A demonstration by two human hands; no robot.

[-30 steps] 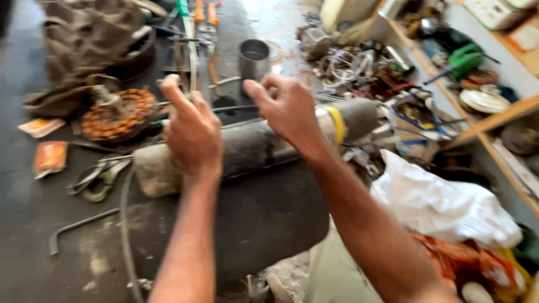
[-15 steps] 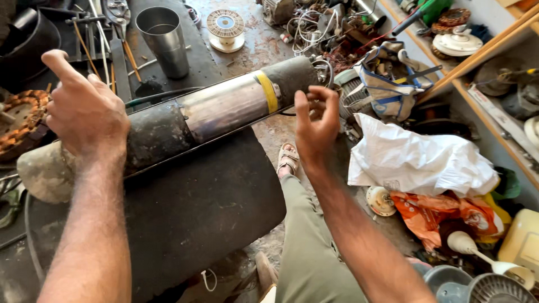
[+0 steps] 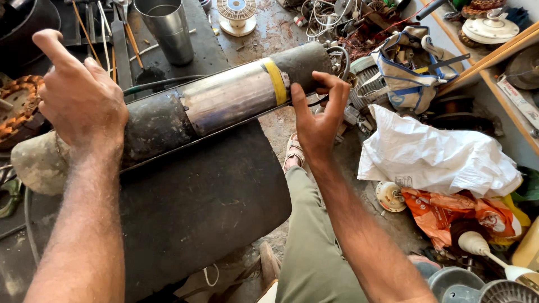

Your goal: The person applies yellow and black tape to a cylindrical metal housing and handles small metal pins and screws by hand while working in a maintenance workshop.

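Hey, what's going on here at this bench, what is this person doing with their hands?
A person is working on a long cylindrical motor that lies slantwise across a dark workbench. The right hand is at the motor's dark end, just past a yellow band, fingers spread around it. The left hand is loosely open above the motor's other end, thumb raised; whether it touches is unclear. A steel cup stands behind, and a white sack lies amid clutter on the floor.
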